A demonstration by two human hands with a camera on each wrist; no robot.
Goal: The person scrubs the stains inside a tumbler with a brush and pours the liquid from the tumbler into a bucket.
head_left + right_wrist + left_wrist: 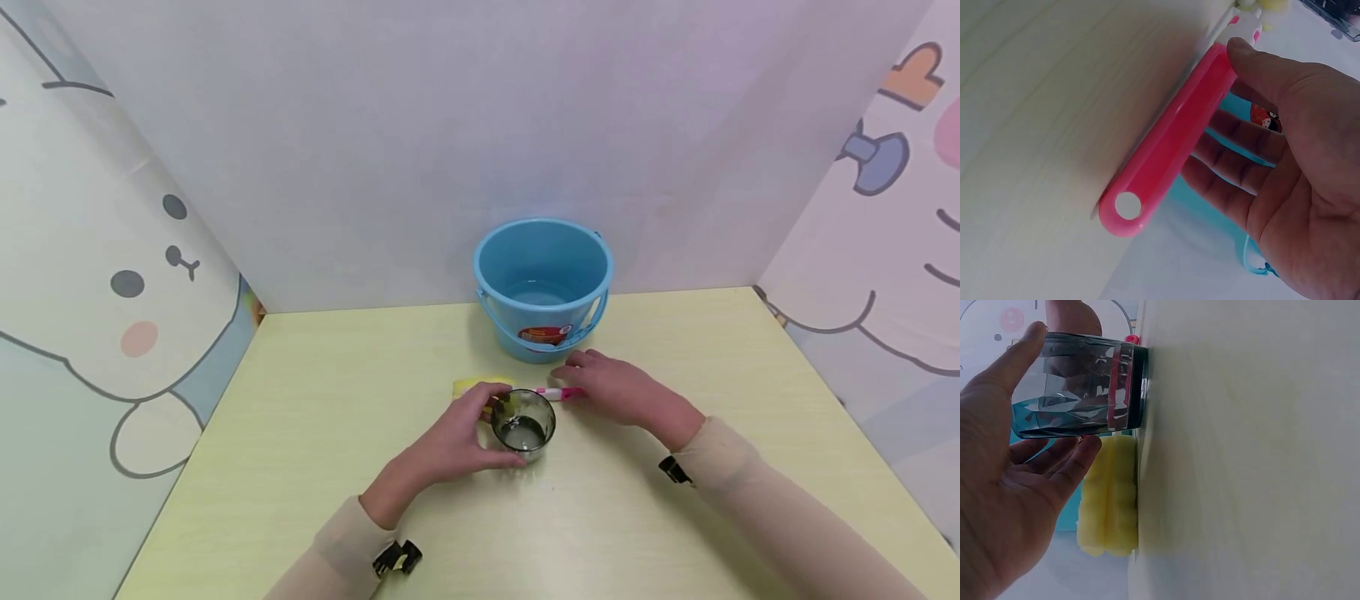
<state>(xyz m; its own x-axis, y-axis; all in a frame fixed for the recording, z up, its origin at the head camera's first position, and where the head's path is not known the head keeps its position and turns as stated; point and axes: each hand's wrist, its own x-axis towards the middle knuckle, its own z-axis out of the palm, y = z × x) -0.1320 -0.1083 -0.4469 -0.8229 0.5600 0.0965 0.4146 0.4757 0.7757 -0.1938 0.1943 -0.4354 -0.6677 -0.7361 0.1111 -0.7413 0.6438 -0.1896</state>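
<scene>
Just this side of the blue bucket (517, 323), the sponge brush (1169, 140) lies crosswise on the table (337, 400), yellow head left, pink handle right, and it's the right hand (622, 387), nearest the bucket, pinching that handle; the left hand (453, 443) grips the glass (523, 427), farther out.

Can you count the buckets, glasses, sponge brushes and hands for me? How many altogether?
Bucket: 1
Glass: 1
Sponge brush: 1
Hands, the left hand and the right hand: 2
Total: 5
</scene>
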